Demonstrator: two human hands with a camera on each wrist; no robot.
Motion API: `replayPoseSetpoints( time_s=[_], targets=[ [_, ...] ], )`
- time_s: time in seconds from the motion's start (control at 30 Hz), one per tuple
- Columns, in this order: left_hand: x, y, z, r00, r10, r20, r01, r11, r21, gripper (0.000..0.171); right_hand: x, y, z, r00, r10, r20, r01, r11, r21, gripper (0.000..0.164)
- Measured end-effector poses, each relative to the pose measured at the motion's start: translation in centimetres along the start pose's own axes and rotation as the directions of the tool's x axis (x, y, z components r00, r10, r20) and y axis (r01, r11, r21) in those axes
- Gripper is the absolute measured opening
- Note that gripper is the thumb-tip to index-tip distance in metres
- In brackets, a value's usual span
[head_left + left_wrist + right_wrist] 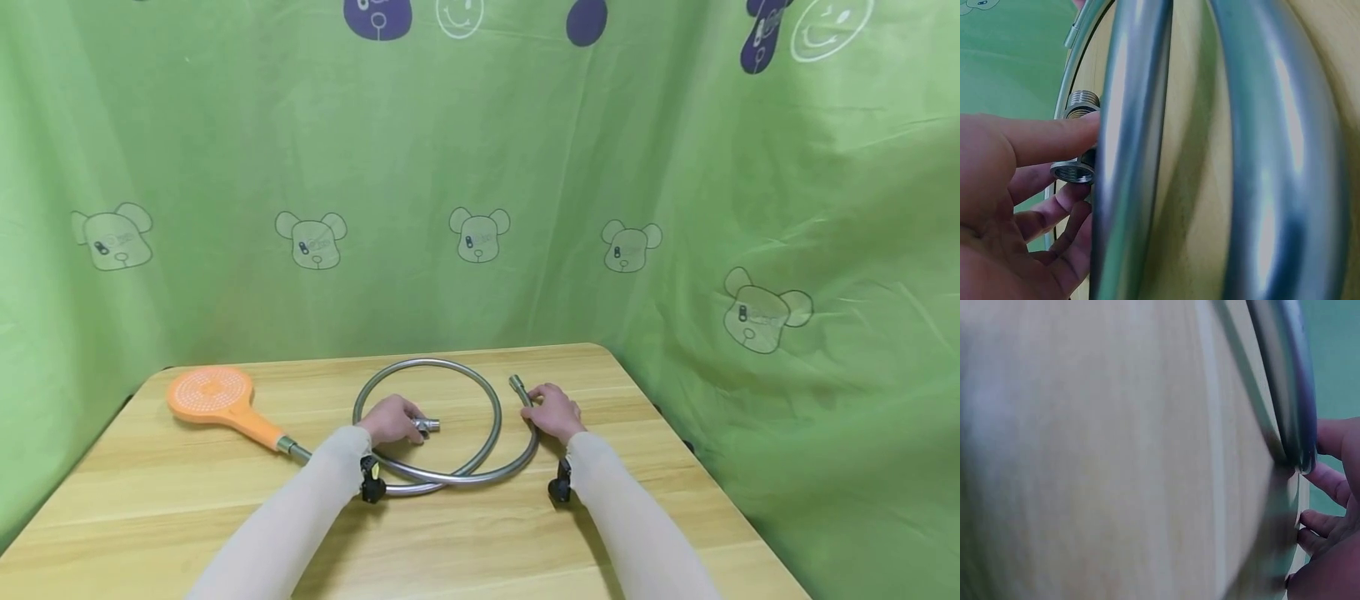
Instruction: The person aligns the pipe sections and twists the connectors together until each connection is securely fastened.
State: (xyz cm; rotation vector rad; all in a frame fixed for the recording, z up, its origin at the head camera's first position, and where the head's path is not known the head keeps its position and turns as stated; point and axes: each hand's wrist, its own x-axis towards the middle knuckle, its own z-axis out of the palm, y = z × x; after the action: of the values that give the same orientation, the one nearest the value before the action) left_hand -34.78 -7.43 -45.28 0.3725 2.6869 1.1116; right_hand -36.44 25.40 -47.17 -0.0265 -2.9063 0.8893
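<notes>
"Chrome-bright metal to begin with: where do we have the threaded fitting (427,425)?"

"At the fingertips of the left hand (393,419), pinched between thumb and fingers. From the left wrist we see outer threads at one end and a hollow mouth at another."

"And the right hand (557,412)?"

"It grips the metal hose (431,362) near its free end, so the end connector (515,383) sticks out just beyond its fingertips. Most of the hose loops to that hand's left."

"Which step would we call this?"

"Taking hold of both pieces, we'd judge, as fitting and connector are well apart. The next move seems to call for a firm grip on each and a clear view of the threads."

"What lies further out?"

"Well to the left of the left hand, an orange shower head (217,400), its handle joined to the hose. All of it lies on the wood-grain worktop (480,542)."

"Any brand we can read?"

"None. On the green curtain (405,150) beyond both hands, the bear faces (317,244) carry pale lettering, too faint for us to make out."
</notes>
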Motion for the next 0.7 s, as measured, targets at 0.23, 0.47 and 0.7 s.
replayPoseSetpoints(
  time_s=[0.23,0.47,0.7],
  targets=[
    [0.5,-0.2,0.0,0.999,-0.010,-0.030,0.010,1.000,-0.001,0.036,0.1,0.1,-0.1,1.000,0.014,-0.002,-0.014,0.999,0.033,0.036],
    [0.8,-0.3,0.1,0.999,-0.006,-0.039,0.003,0.998,-0.063,0.035,-0.2,-0.3,-0.6,1.000,0.005,-0.020,-0.005,1.000,0.031,0.027],
    [0.6,-0.6,-0.7,0.996,0.003,-0.084,-0.008,0.998,-0.059,0.036,-0.1,-1.0,-0.2,1.000,0.002,-0.023,0.001,0.989,0.149,0.012]
  ],
)
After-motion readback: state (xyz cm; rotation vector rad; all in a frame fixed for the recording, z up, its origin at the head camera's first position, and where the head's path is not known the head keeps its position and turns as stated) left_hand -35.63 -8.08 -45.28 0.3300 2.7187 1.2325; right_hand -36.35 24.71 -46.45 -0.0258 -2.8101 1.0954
